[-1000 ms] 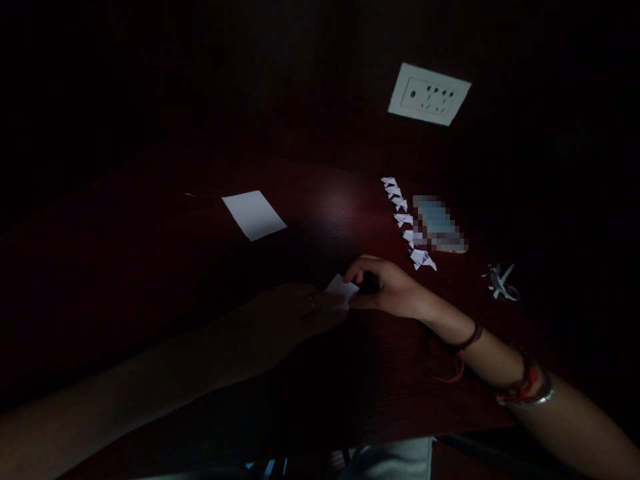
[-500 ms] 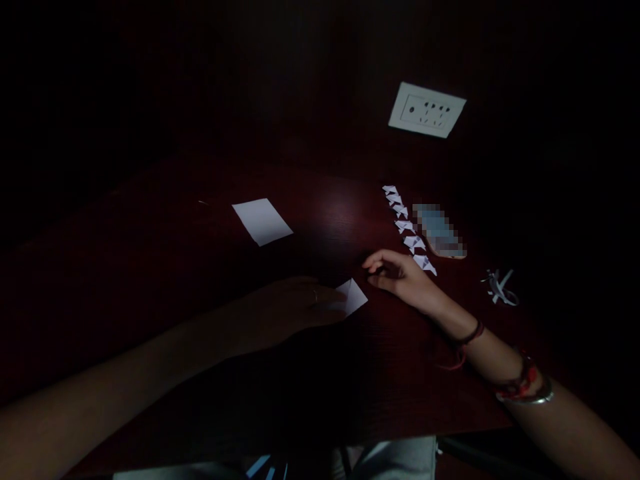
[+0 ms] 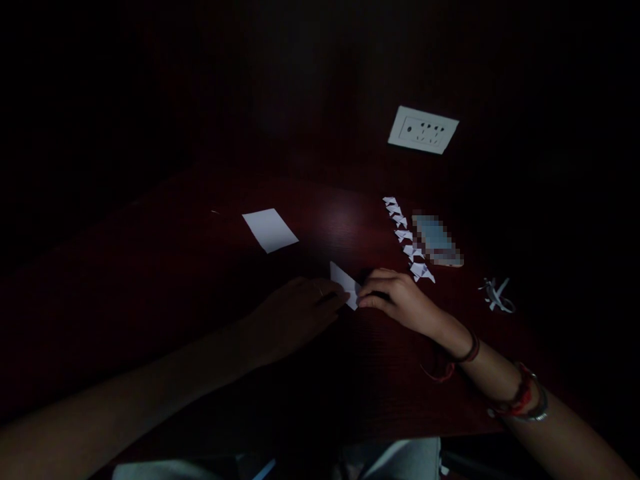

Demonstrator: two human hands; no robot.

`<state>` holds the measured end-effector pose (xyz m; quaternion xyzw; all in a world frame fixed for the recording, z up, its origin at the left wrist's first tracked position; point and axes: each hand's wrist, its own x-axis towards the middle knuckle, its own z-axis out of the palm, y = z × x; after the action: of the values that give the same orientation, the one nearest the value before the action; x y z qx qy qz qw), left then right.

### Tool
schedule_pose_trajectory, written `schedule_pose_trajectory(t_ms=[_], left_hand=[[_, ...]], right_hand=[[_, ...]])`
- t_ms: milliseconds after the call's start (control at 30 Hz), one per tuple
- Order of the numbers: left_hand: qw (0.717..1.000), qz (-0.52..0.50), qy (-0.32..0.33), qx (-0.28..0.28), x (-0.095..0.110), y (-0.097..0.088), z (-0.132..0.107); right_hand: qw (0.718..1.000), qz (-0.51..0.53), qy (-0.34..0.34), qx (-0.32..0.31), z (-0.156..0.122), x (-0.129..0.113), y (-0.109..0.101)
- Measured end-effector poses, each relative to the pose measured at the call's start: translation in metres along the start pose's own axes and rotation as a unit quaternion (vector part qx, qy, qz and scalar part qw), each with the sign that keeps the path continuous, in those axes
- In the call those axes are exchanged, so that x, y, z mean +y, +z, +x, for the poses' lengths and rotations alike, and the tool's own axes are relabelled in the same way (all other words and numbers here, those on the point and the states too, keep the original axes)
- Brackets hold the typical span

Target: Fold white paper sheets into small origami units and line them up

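A small folded piece of white paper is held between my two hands just above the dark red table. My left hand, in deep shadow, has its fingertips closed on the paper's lower left part. From the right, my right hand pinches the paper's right corner between thumb and fingers. A flat white paper sheet lies farther back on the left. Beyond my right hand runs a slanting row of several small folded paper figures.
A phone, its screen blurred out, lies right of the row. Thin paper strips lie bundled at the far right. A white socket plate is on the back wall. The table's front edge is above my lap.
My right hand has come left and closed on the paper's corner. The paper, which lay under my left fingers, is now tilted up between both hands. The view has shifted slightly.
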<state>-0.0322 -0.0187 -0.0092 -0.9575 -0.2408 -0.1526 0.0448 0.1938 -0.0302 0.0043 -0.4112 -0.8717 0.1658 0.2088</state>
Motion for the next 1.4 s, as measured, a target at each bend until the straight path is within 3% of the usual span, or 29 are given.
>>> schedule_pose_trajectory(t_ms=[100, 167, 267, 400, 633, 967, 1033, 1100, 1233, 1333, 1400], left_hand=[[1.000, -0.023, 0.013, -0.017, 0.008, 0.008, -0.004], [0.998, -0.038, 0.027, -0.035, 0.006, 0.009, -0.005], [0.996, -0.052, 0.042, -0.051, 0.002, 0.007, -0.006], [0.996, -0.058, 0.049, -0.057, -0.001, 0.002, -0.005], [0.993, -0.059, 0.069, -0.077, -0.003, -0.005, -0.004], [0.995, -0.051, 0.053, -0.075, 0.001, 0.001, -0.007], [0.994, -0.052, 0.054, -0.075, 0.002, 0.000, -0.007], [0.994, -0.053, 0.058, -0.073, 0.002, -0.002, -0.007], [0.995, -0.045, 0.066, -0.061, 0.000, -0.004, -0.006], [0.996, -0.037, 0.069, -0.049, -0.001, -0.004, -0.006], [0.996, -0.036, 0.068, -0.045, -0.001, -0.003, -0.006]], right_hand=[[0.997, 0.064, 0.025, 0.023, 0.001, 0.001, -0.001], [0.987, 0.123, 0.087, 0.062, 0.003, 0.002, -0.002], [0.938, 0.282, 0.188, 0.070, 0.005, 0.002, 0.000], [0.866, 0.432, 0.247, 0.050, 0.008, -0.004, 0.004], [0.801, 0.505, 0.297, 0.118, 0.007, -0.011, -0.005], [0.735, 0.574, 0.341, 0.122, 0.000, -0.012, -0.013], [0.741, 0.566, 0.341, 0.121, 0.004, -0.010, -0.010], [0.767, 0.536, 0.334, 0.116, 0.008, -0.008, -0.006], [0.863, 0.425, 0.260, 0.088, 0.014, -0.003, 0.001], [0.940, 0.280, 0.181, 0.073, 0.009, -0.002, 0.000], [0.974, 0.182, 0.123, 0.061, 0.004, -0.004, -0.004]])
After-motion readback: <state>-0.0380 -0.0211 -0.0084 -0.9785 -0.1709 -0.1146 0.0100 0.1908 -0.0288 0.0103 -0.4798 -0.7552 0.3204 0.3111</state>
